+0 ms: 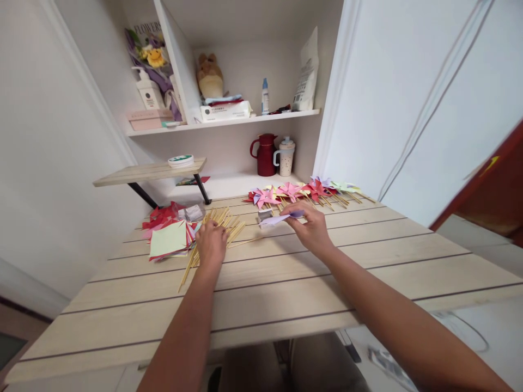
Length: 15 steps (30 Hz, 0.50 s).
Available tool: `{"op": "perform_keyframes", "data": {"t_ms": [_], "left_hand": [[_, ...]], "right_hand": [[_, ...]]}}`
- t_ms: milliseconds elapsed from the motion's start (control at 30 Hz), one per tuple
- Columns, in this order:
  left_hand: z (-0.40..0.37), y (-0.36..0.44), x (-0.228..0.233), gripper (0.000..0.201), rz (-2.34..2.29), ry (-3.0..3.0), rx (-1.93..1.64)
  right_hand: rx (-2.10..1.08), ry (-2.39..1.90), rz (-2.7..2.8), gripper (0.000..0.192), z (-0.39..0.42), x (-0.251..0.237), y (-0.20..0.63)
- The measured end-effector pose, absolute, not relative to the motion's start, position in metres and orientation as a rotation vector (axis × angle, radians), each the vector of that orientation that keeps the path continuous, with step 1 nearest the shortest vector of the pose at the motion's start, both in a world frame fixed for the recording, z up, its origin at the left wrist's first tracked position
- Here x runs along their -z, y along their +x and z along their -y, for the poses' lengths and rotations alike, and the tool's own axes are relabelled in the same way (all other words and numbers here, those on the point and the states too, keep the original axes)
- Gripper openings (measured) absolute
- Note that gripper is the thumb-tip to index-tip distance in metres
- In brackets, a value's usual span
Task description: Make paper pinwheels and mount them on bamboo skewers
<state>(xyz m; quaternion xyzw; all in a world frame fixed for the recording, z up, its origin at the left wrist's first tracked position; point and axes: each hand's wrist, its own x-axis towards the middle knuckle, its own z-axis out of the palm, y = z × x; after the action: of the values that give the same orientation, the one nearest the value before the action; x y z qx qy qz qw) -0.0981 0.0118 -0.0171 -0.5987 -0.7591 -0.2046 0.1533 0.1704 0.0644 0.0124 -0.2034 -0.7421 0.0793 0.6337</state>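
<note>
left hand (211,243): palm down on the loose heap of wooden sticks (220,224), fingers curled into the pile; whether one stick is actually pinched i cannot tell.
right hand (309,224): closed in a pinch on a pale purple folded paper piece (280,219), held low over the table (286,283), just right of the sticks.
finished pinwheels (304,190): a row lying along the far edge of the table, sticks pointing toward the person, well apart from both hands.
paper squares (168,238): stack at far left, green sheet on top, red sheets behind, touching the stick heap.
handling advice: in my judgement, draw a single stick out lengthwise so the heap does not scatter; keep the paper's folds pinched flat so they do not spring open.
hidden: left fingertips are buried in the sticks; the paper's centre sits under the right fingers.
hard to make out: a small grey thing beside the paper, unidentified; shelf labels unreadable.
</note>
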Motion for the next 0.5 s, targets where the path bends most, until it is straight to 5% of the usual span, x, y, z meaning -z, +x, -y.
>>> {"op": "perform_keyframes", "data": {"t_ms": [500], "left_hand": [[-0.014, -0.084, 0.018, 0.035, 2.237, -1.649, 0.237]], "right_hand": [[-0.195, -0.452, 1.735, 0.007, -0.063, -0.014, 0.170]]}}
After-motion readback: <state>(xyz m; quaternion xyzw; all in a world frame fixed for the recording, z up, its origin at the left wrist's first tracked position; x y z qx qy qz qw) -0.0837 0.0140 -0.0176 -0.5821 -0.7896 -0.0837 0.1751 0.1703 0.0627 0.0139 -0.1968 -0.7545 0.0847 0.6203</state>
